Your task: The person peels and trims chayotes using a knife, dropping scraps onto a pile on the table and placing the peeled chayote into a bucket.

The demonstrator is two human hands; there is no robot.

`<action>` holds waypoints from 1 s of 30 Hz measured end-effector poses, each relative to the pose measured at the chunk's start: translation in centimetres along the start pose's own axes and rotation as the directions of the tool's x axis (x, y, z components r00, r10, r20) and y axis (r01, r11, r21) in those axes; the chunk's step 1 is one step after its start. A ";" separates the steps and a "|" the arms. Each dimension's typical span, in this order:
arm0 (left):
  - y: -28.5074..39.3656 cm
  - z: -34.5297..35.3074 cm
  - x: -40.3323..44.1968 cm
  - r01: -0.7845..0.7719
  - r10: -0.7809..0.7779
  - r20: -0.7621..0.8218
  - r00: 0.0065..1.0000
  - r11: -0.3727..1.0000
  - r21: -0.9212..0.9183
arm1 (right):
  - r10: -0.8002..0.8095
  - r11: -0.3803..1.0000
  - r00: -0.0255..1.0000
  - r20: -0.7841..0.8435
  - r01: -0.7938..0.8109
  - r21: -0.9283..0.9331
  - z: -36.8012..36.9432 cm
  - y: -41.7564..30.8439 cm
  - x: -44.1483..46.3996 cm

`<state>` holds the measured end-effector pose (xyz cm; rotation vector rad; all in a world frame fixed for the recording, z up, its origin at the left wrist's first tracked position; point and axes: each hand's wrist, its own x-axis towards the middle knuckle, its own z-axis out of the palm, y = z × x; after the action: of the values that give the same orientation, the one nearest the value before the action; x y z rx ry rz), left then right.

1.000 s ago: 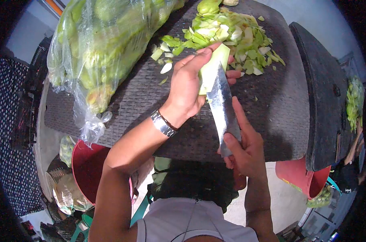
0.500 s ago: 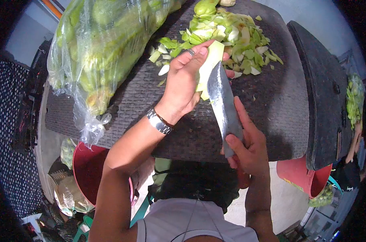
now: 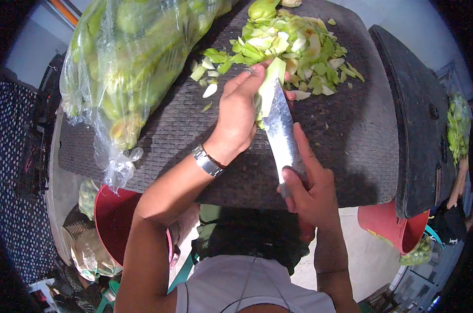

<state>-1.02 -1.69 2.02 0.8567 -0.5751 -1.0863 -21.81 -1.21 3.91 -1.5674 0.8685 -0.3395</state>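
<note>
Green peelings (image 3: 320, 49) and a plastic bag (image 3: 137, 62) flank the left hand (image 3: 237, 112) clasping a vegetable (image 3: 272, 78), the right hand (image 3: 315, 189) pinching a knife (image 3: 282, 133).

Bag (image 3: 137, 68) on table (image 3: 194, 141): top cut off. Knife (image 3: 281, 130) over table: grip partly hidden by right hand (image 3: 315, 193). Greens (image 3: 458, 128) right of table: blurred.

There is 1 tabletop (image 3: 168, 151). On it lie 1 large plastic bag (image 3: 137, 62), 1 heap of peelings (image 3: 314, 52) with too many pieces to count, and, at its far edge, 1 whole green vegetable (image 3: 263, 9) and 1 pale lump (image 3: 291, 2). Above the tabletop are 2 hands, 1 left hand (image 3: 239, 112) and 1 right hand (image 3: 312, 190), 1 knife (image 3: 281, 133), 1 peeled piece (image 3: 270, 86) and 1 wristwatch (image 3: 209, 161). Below the tabletop's near side are 2 buckets, 1 left bucket (image 3: 116, 208) and 1 right bucket (image 3: 385, 224).
</note>
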 end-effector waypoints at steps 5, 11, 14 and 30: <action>0.4 0.2 -0.2 0.031 -0.027 0.028 0.999 0.991 -0.132 | 0.051 0.972 0.997 0.060 -0.063 0.226 -0.2 -0.1 0.1; 0.3 -0.1 0.1 0.092 -0.082 0.058 0.995 0.977 -0.192 | -0.012 0.937 0.993 0.116 -0.030 0.347 -0.4 1.1 0.7; 0.3 0.0 0.1 0.065 -0.064 0.014 0.998 0.989 -0.136 | -0.013 0.940 0.996 0.090 -0.018 0.340 -0.1 1.1 0.9; 0.8 -1.5 1.1 0.052 -0.111 -0.105 0.988 0.892 -0.449 | -0.291 0.922 0.943 -0.164 0.230 -0.310 1.0 0.3 -0.5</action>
<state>0.96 -2.09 1.80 0.5439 -0.1663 -1.1701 -21.57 -0.16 3.57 -1.9530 0.8979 -0.5998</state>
